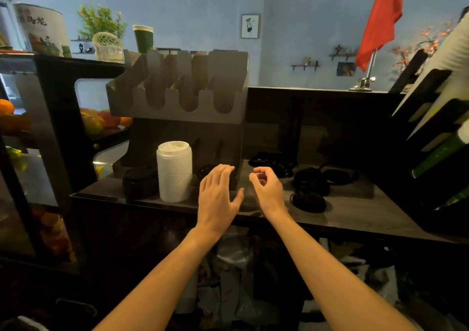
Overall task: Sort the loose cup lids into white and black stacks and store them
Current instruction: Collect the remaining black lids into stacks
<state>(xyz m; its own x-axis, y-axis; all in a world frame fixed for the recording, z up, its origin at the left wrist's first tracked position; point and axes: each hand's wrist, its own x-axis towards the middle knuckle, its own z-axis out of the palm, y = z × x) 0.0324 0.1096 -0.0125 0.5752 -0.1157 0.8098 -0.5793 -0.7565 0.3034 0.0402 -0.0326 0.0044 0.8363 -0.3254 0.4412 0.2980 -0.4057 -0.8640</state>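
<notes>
Hovering empty, left hand (218, 193) and right hand (269, 191) flank white lid stack (174, 172).

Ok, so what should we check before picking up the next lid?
1. Hands free: ok. The left hand and right hand hold nothing.
2. White stack upright: ok.
3. Black stack next to it, top easy to reach: ok.
4. All lids sorted: not ok. Loose black lids lie scattered on the counter, right of the hands.
5. Loose white lids left: cannot tell, the counter is dark.
6. Metal rack top slots empty for storing: ok.
</notes>
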